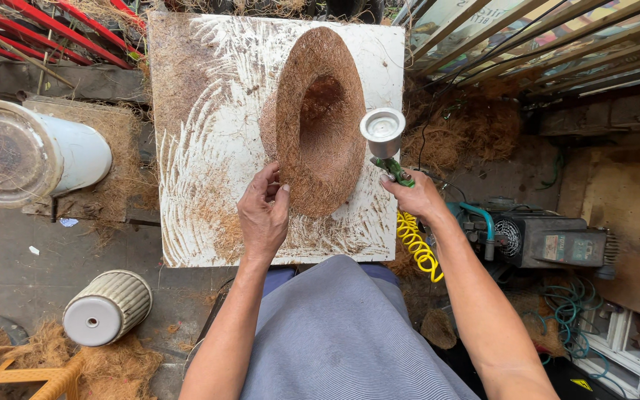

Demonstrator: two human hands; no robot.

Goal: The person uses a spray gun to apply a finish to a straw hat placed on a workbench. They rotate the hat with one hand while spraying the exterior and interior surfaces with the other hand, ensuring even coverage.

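Over on the left, a white bucket [35,154] lies tipped on its side and a ribbed white pot [109,307] sits on the floor. On the white board [201,111], the left hand [263,215] pinches the rim of a coir-fibre basket liner [320,122] standing on edge. Just right of it, the right hand [416,196] is closed around a green spray gun [387,144], near a yellow coiled hose [418,248].

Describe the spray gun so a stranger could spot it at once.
Start at the white board in the middle, where a brown coir pot lies on its side. At the pot's right rim, the right hand holds the spray gun. Its round silver cup on a green body sets it apart from the brown fibre around it.
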